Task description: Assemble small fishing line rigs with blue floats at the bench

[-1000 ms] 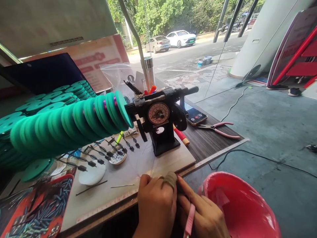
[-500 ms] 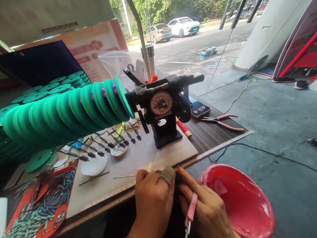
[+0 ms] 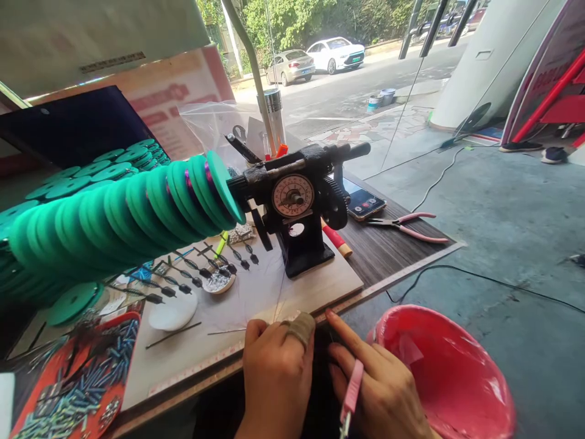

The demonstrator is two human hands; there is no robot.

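My left hand [image 3: 278,366] is closed at the board's front edge, with a tan wrap around one finger. Thin, pale line [image 3: 280,296] runs down across the board to its pinched fingers; the fingertips are hidden. To the right, a narrow gap away, my right hand [image 3: 379,378] has its index finger stretched forward and its other fingers curled. A tool with a pink handle [image 3: 353,390] and a metal end is tucked in that hand; its kind does not show. Beyond the hands stands a black winding machine [image 3: 297,201] with a round dial and a row of green foam spools [image 3: 123,213].
Pink-handled pliers [image 3: 406,225] and a phone [image 3: 365,201] lie at the table's right. A red bucket [image 3: 443,372] is close to my right hand. Left are a red tray [image 3: 91,378] of small parts, a white dish [image 3: 172,312] and a bowl of beads [image 3: 219,281].
My left hand has drawn slightly left, so the gap between my hands is wider. The pink-handled tool stays in my right hand. The view has shifted a little.
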